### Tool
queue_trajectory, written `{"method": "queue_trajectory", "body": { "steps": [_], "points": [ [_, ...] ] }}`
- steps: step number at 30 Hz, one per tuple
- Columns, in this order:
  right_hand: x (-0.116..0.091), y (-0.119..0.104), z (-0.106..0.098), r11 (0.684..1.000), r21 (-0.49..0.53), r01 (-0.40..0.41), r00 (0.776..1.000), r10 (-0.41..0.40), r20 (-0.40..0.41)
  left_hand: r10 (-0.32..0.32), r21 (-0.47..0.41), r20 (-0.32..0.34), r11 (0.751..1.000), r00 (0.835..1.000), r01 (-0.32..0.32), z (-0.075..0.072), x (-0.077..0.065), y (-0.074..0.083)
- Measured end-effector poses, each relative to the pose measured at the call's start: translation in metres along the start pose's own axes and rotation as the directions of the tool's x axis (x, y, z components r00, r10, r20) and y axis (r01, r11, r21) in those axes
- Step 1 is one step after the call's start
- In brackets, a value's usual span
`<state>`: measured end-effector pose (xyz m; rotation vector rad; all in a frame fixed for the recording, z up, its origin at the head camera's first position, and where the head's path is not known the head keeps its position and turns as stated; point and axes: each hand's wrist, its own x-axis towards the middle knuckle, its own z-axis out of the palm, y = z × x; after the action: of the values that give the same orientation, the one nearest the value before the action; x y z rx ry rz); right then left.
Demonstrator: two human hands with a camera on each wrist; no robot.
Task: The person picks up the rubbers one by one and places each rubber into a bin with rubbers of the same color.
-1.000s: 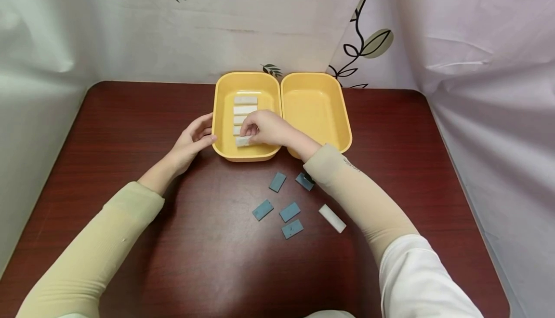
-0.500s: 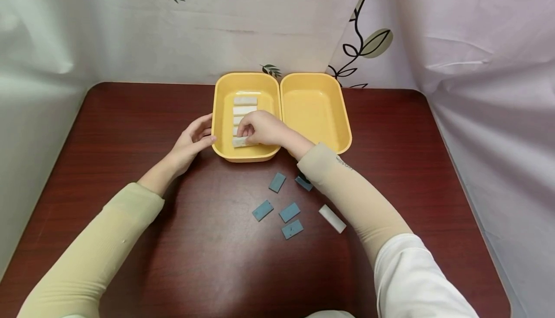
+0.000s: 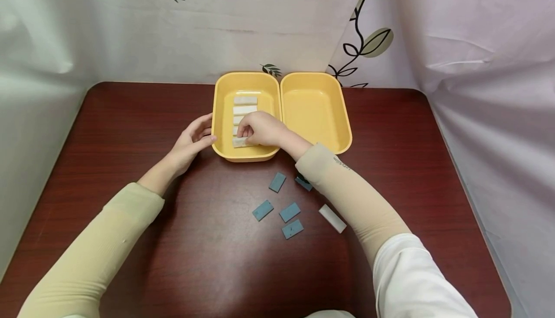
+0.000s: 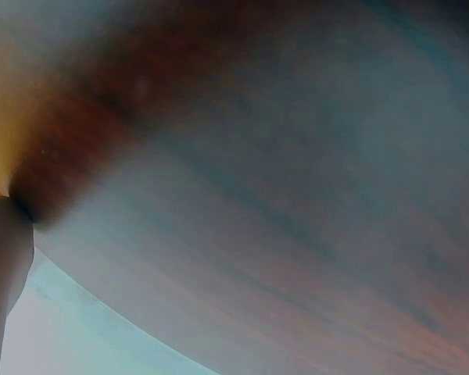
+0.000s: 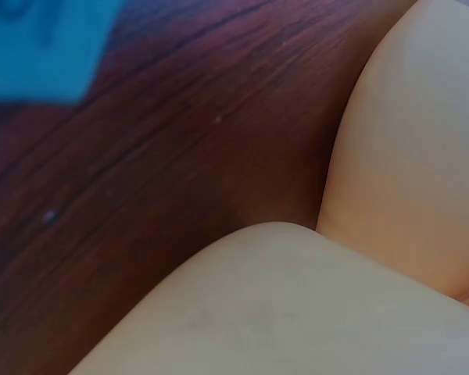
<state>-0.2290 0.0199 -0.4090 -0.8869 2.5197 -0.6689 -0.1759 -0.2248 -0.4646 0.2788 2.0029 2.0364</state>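
Note:
My right hand (image 3: 265, 128) reaches into the left yellow tray (image 3: 219, 147) and pinches a thin white rectangular block (image 3: 239, 142) at its near end. The block lies low at the front of a column of similar white blocks (image 3: 245, 100), some partly covered by the hand. My left hand (image 3: 191, 139) holds the tray's left side, its thumb tip at the rim and its fingers along the outer wall. In the left wrist view a blurred digit (image 4: 4, 266) meets the yellow edge. The right wrist view shows mostly skin and sleeve, with the pinch hidden.
A second yellow tray (image 3: 315, 115) stands against the first on the right. Several blue-grey rectangular tiles (image 3: 289, 212) lie in front, one partly under the right sleeve. Another white block (image 3: 332, 218) lies near the right forearm. A printed curtain (image 3: 225, 24) closes off the back.
My right hand has shifted slightly left with the white block, bringing it roughly in line with the others, then stayed almost still. The left hand keeps its place on the tray.

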Motion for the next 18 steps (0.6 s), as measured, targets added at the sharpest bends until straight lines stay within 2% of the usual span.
{"method": "queue_trajectory", "body": {
  "steps": [18],
  "points": [
    [0.0014,0.0008,0.0016,0.999,-0.024,-0.036,0.999,0.036,-0.012,-0.002,0.001,-0.005,1.0,1.0,0.002,0.0006,0.0001,0.0004]
  ]
}}
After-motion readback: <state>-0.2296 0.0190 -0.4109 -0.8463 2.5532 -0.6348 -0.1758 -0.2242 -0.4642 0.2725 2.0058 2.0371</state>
